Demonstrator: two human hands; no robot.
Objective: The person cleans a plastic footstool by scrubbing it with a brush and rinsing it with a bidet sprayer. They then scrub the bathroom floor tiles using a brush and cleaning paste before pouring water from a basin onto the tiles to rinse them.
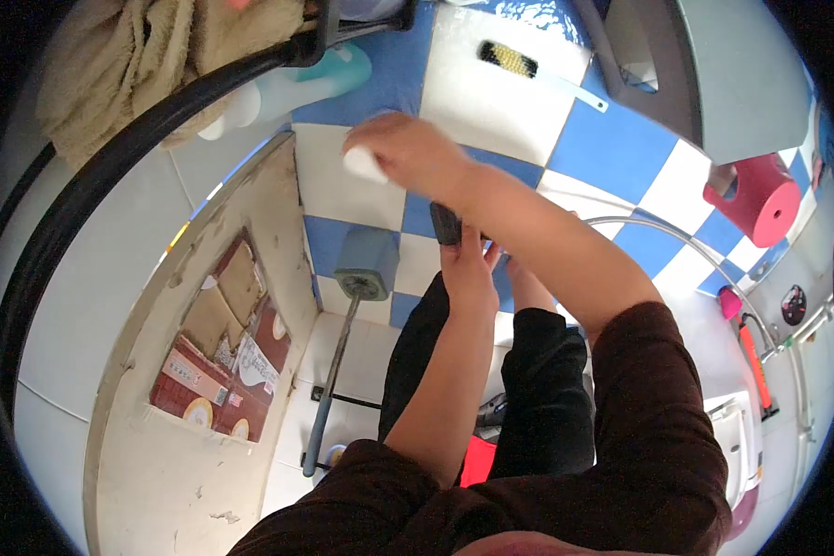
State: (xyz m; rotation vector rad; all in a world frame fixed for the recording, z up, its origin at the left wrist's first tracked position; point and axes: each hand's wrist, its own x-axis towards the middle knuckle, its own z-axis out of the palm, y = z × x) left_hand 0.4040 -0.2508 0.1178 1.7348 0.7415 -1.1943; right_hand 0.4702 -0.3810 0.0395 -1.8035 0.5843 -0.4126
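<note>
My right hand (406, 151) reaches across to the left over the tiled floor. Its fingers are curled around a small white rounded thing (365, 165), blurred and too unclear to name. Lower and nearer my body, my left hand (470, 269) is closed on a dark, blocky object (446, 223). My right forearm covers part of that area, so the object's kind does not show. On the floor beyond my hands lies a scrub brush (510, 59) with yellow and black bristles and a pale handle.
A grey square-headed mop (363, 269) stands by a worn door (148, 389) at left. A black rack (56, 222) holds a tan towel (167, 65) near a teal-and-white bottle (315, 79). Right are a pink stool (771, 206), a grey cabinet-like body (741, 79) and a shower hose (676, 234).
</note>
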